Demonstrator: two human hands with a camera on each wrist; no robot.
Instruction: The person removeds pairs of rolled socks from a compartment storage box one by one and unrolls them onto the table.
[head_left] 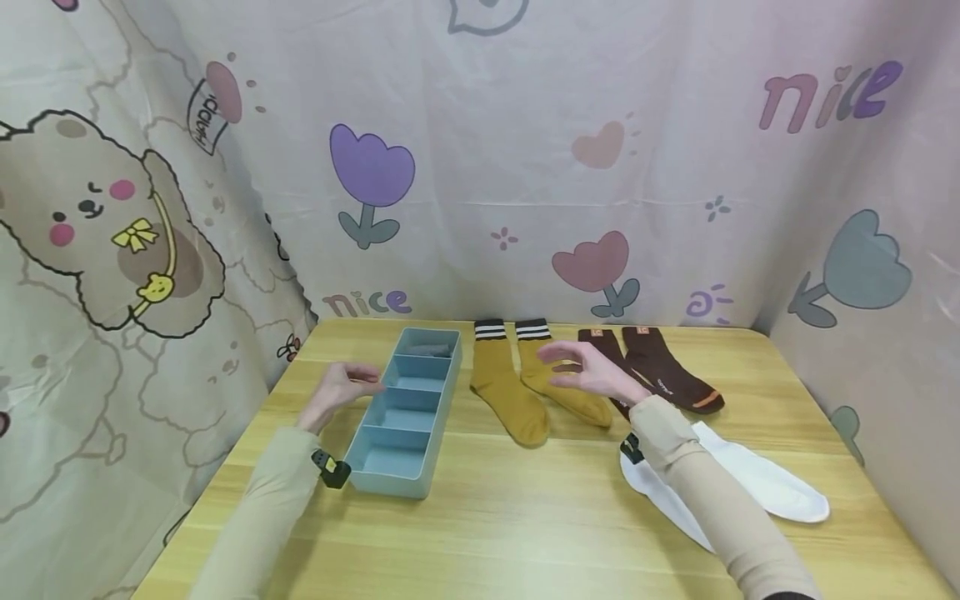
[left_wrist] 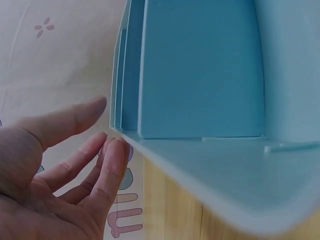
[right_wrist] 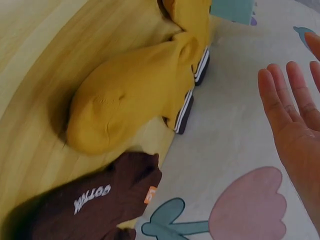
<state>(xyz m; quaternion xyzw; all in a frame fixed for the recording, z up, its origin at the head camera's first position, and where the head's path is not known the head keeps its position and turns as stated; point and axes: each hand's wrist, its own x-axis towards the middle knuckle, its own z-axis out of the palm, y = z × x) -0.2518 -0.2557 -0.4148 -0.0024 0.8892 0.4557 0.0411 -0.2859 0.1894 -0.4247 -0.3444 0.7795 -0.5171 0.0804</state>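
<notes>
A blue-grey box [head_left: 426, 458] with several compartments stands on the table, and a folded grey cloth item [head_left: 429, 350] lies in its farthest compartment. My left hand [head_left: 345, 389] is beside the box's left wall; in the left wrist view its fingertips [left_wrist: 117, 147] are right at the rim, thumb apart from them. Two mustard socks [head_left: 510, 400] with black-and-white striped cuffs lie right of the box. Over the right one, my right hand [head_left: 588, 369] hovers with fingers spread and nothing held. Two dark brown socks [head_left: 667, 367] lie just beyond it, partly hidden by that hand.
White socks [head_left: 765, 475] lie at the right of the table, partly covered from view by my right forearm. The wooden table [head_left: 525, 533] meets a patterned cloth curtain [head_left: 487, 167] at its back, with more cloth at both sides.
</notes>
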